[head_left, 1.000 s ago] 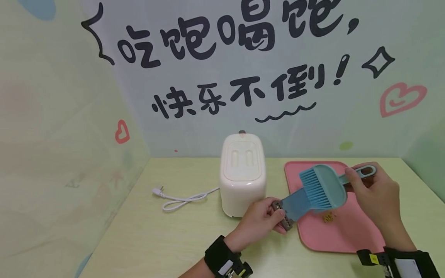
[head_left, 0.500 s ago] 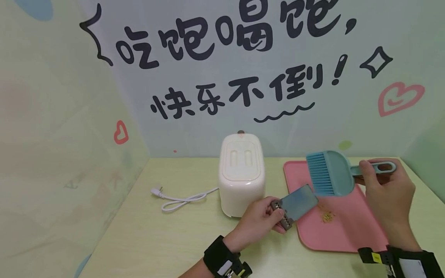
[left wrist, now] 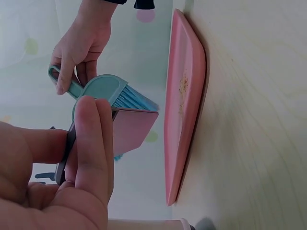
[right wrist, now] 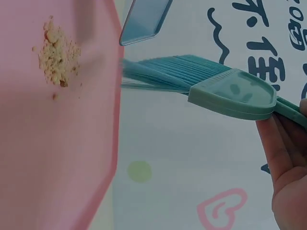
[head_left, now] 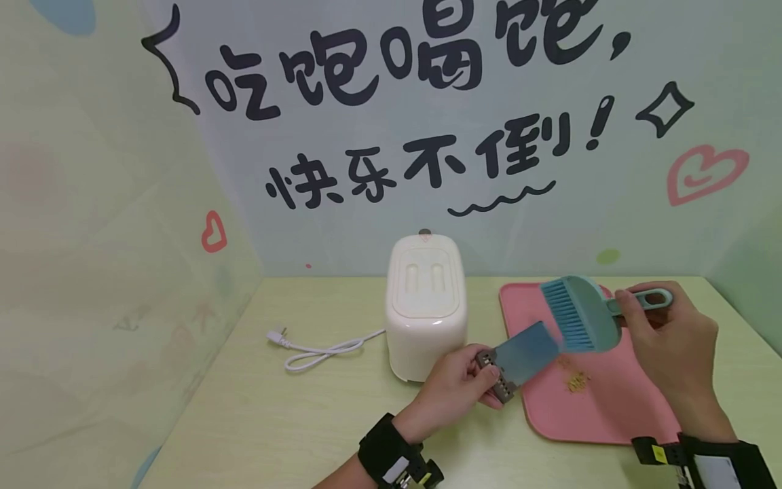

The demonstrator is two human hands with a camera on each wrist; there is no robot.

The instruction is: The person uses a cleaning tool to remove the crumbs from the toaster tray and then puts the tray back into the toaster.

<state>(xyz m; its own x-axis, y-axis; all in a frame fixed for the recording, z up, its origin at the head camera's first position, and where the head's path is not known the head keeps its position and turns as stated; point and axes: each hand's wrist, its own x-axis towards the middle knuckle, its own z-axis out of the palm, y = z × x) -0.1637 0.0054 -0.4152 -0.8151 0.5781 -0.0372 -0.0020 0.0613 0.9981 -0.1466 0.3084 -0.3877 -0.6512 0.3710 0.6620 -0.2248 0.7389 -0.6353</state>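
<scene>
My left hand (head_left: 449,388) pinches the dark end of a flat shiny metal crumb tray (head_left: 527,354), thumb on top and fingers beneath. The plate slants up to the right, raised over the left edge of a pink tray (head_left: 629,407). By its loop handle, my right hand (head_left: 678,350) holds a teal hand brush (head_left: 588,316). Its blue bristles (right wrist: 163,72) point left, their tips right at the crumb tray's far end. Below, a small heap of pale crumbs (right wrist: 57,55) lies on the pink tray. Left-hand fingers (left wrist: 91,143) hide part of the crumb tray in the left wrist view.
A white toaster (head_left: 426,333) with a lidded top stands behind the left hand. Its white cord (head_left: 326,351) lies looped on the table to the left, plug outward. A printed wall (head_left: 342,238) closes off the back of the light wooden table (head_left: 263,421).
The brush lay over the crumb tray, swung off to the right and up, then came back slightly left and down to the plate's far end. The left hand has hardly moved.
</scene>
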